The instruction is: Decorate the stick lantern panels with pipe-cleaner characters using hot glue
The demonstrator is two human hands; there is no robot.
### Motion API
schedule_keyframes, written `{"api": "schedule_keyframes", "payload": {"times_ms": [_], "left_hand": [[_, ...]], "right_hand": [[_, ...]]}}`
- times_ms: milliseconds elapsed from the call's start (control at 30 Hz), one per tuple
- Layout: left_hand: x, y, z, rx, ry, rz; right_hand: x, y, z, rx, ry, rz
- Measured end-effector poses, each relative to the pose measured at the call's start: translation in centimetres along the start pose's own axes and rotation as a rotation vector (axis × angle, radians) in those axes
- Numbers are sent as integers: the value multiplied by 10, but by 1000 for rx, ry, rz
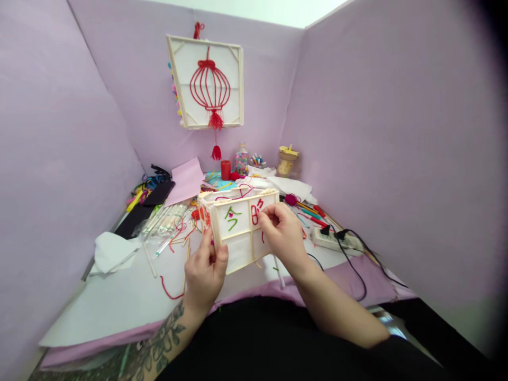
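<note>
A box-shaped paper lantern [234,248] with a pale stick frame is held up, tilted, over the table. My left hand [205,267] grips its lower left corner, thumb on the front face. A green character [232,218] fills the upper left panel, and a red character [257,211] is on the upper right panel. Against that right panel, the fingers of my right hand [280,225] are pinched together at the red strokes. Whatever lies between those fingertips is hidden. Dark red yarn [242,193] loops over the lantern's top edge.
A finished-looking lantern [205,82] with a red tassel hangs at the back wall. Sticks in plastic [169,219] and paper scraps [113,253] lie left. A power strip [337,241] with black cables sits right. Behind are a red cylinder [225,170] and a pompom jar [242,161].
</note>
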State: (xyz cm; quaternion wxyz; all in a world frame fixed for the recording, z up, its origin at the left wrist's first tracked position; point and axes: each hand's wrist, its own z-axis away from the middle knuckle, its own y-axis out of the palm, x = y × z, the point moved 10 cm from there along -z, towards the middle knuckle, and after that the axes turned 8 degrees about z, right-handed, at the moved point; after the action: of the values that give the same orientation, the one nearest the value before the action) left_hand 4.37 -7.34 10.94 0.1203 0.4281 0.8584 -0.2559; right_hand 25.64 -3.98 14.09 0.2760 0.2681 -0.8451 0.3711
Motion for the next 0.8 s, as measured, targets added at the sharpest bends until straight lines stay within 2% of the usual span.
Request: {"api": "schedule_keyframes", "payload": {"times_ms": [367,800], "left_hand": [[0,2,-1,25,-21,-6],[0,0,-1,14,-12,-3]], "right_hand": [[1,-2,0,-7,-5,-59],[9,-17,4,-81,-122,-150]]}}
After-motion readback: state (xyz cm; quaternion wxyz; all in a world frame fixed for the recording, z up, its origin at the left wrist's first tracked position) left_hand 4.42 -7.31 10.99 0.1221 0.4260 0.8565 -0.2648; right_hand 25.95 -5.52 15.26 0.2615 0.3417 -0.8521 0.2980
